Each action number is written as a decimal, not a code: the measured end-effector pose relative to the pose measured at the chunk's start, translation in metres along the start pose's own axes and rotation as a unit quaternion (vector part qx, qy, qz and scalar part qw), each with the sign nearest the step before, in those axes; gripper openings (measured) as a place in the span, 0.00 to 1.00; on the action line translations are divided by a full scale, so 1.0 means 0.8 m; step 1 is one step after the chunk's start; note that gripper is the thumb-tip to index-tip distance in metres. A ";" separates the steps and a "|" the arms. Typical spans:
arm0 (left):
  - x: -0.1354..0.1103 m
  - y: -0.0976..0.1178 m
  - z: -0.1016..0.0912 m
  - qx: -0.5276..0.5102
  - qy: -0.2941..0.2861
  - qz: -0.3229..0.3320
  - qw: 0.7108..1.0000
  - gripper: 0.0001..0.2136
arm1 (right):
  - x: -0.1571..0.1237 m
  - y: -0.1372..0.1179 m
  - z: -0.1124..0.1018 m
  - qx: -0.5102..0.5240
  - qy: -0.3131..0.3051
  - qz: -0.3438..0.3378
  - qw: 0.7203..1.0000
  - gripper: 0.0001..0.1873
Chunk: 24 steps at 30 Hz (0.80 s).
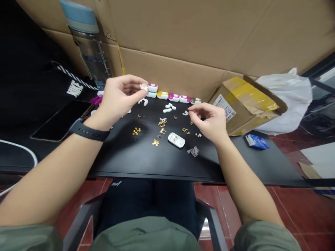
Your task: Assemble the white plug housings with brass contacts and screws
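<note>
My left hand (117, 99), with a dark watch on the wrist, is raised over the black table (136, 157) and pinches a small white plastic part (143, 86) between thumb and fingers. My right hand (209, 120) hovers low over the table with its fingers curled in a pinch near small brass pieces (186, 131); what it holds is too small to name. Between the hands lie a white oval shell (176, 139), loose brass contacts (162, 122) and small white clips (169, 107).
A row of white housings with pink and yellow tops (170, 96) lines the cardboard wall (183, 42). A taped cardboard box (243, 104) and white plastic bag (288, 94) stand right, a blue packet (257, 142) near them. A phone (61, 120) and water bottle (87, 42) are left.
</note>
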<state>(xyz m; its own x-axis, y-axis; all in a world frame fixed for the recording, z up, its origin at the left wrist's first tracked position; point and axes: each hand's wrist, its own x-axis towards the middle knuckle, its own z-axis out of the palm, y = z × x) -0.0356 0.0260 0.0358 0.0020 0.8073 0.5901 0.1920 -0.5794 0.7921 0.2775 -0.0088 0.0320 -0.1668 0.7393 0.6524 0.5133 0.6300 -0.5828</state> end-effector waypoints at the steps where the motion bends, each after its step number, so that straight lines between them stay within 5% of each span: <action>1: 0.003 -0.001 -0.004 0.002 0.013 0.005 1.000 0.13 | 0.001 0.000 -0.001 -0.006 0.004 -0.008 1.000 0.05; 15: 0.033 -0.020 -0.062 0.051 0.084 0.042 0.994 0.29 | 0.002 0.006 -0.002 -0.005 0.017 -0.033 0.999 0.07; 24: 0.027 -0.009 -0.057 0.041 0.063 0.009 0.997 0.26 | 0.006 0.010 -0.004 0.008 0.087 -0.038 0.995 0.05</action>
<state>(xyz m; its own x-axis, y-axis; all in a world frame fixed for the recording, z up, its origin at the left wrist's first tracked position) -0.0816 0.0426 0.0501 -0.1164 0.7738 0.6227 0.2734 -0.5778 0.7690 0.2832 -0.0012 0.0321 -0.0550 0.6372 0.7687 0.4905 0.6878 -0.5350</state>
